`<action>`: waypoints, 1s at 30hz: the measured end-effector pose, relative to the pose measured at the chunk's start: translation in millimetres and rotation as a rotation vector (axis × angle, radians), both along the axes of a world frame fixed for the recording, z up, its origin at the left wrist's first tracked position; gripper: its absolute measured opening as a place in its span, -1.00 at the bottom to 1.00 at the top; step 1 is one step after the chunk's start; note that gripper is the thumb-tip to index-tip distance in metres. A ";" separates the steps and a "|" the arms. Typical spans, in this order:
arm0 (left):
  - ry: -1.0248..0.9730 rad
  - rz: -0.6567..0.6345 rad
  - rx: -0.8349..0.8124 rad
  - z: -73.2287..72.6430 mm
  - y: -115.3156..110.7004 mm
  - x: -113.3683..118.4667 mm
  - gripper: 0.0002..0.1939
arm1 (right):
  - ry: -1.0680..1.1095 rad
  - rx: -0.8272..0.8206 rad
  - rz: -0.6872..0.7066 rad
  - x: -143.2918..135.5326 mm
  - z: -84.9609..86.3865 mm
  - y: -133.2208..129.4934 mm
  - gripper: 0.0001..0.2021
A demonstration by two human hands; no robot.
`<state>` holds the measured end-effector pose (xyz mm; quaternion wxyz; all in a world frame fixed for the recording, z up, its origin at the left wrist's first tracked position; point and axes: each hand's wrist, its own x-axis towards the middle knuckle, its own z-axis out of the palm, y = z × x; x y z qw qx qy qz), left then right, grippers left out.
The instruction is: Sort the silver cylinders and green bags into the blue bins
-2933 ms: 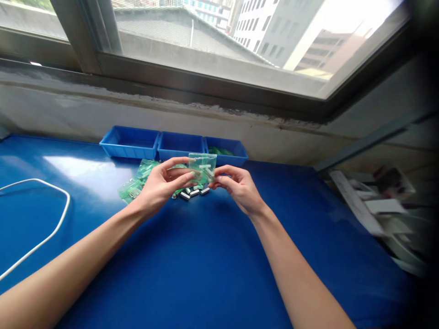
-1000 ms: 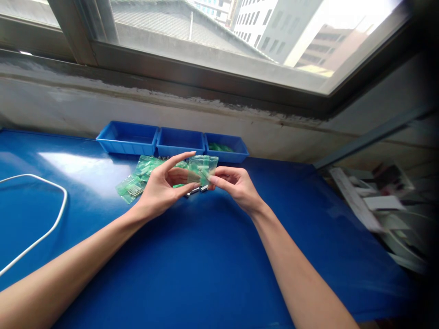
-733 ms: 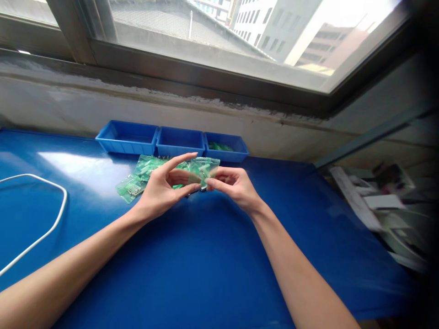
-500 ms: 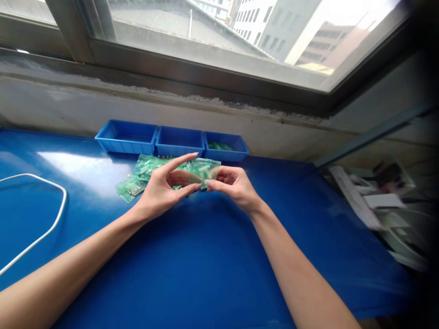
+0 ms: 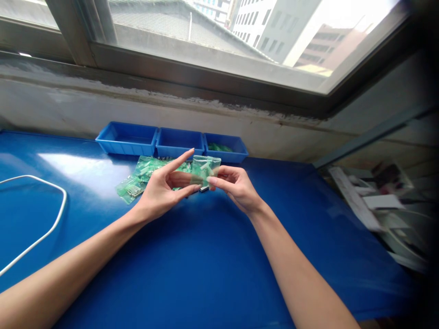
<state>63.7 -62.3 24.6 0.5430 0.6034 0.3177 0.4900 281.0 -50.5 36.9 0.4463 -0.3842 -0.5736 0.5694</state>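
Note:
A small green-tinted clear plastic bag (image 5: 206, 165) with pale parts inside is held upright over the middle of the table. My right hand (image 5: 236, 185) pinches its lower right side between thumb and fingers. At the bag's lower left edge is my left hand (image 5: 163, 185), its thumb at the corner and its fingers behind, showing through the film; the index finger stretches up and away. Behind and left of my left hand lies a pile of similar green bags (image 5: 142, 171), one with metal pins or screws in it. Small dark pieces partly show behind my hands.
Along the wall stand three blue bins: a left bin (image 5: 126, 148), a middle bin (image 5: 178, 150) and a right bin (image 5: 226, 156) with green bags inside. A white cable (image 5: 64, 201) curves over the blue table (image 5: 192, 274) at left. Blurred items (image 5: 384, 201) lie beyond the right edge.
The bag between my hands has turned more upright, and its top edge now shows squarely. My right fingers have shifted slightly on it. My left hand has hardly moved.

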 end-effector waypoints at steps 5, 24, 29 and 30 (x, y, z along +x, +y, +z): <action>0.033 0.054 0.019 -0.6 -0.5 -0.6 -0.09 | 0.028 0.010 -0.009 0.1 -1.0 0.9 -0.77; 0.060 0.138 0.044 4.1 1.3 -0.7 -0.64 | -0.041 -0.030 0.115 -3.3 4.0 -2.8 -0.69; 0.040 0.143 0.048 7.5 0.8 2.2 -0.66 | -0.064 -0.008 0.111 -3.0 0.9 -2.7 -0.70; 0.042 0.144 0.050 8.4 0.6 2.7 -0.66 | -0.069 -0.002 0.111 -3.2 0.7 -2.9 -0.70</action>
